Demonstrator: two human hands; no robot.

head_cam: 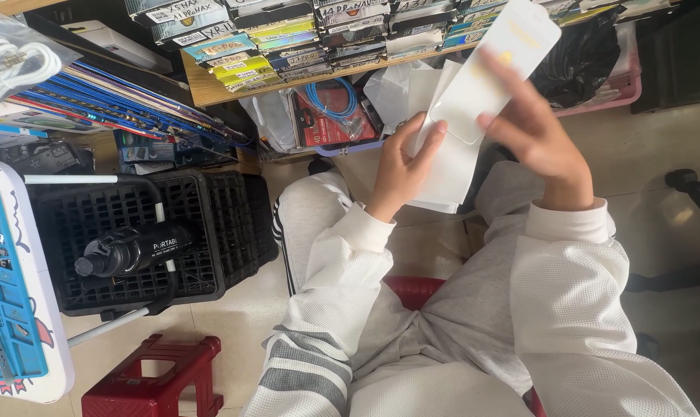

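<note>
White flat packet (485, 73): held above my lap, tilted, its upper end toward the wooden shelf (211, 89). I note my right hand (539, 135) with fingers pinching its right edge, and my left hand (400, 166) with thumb pressed on its lower left corner. Nearby: stacked small boxes (288, 38) on the shelf; black crate (134, 239) at left; red stool (153, 378) on the floor.

Tiled floor (659, 154): black crates (172, 232) at left with a black canister (130, 251) on top, red stool (153, 378) at lower left. Wooden shelf (211, 89) across the top carries stacked flat boxes (288, 38). White table (45, 340) at far left holds a blue mat (2, 309).
</note>
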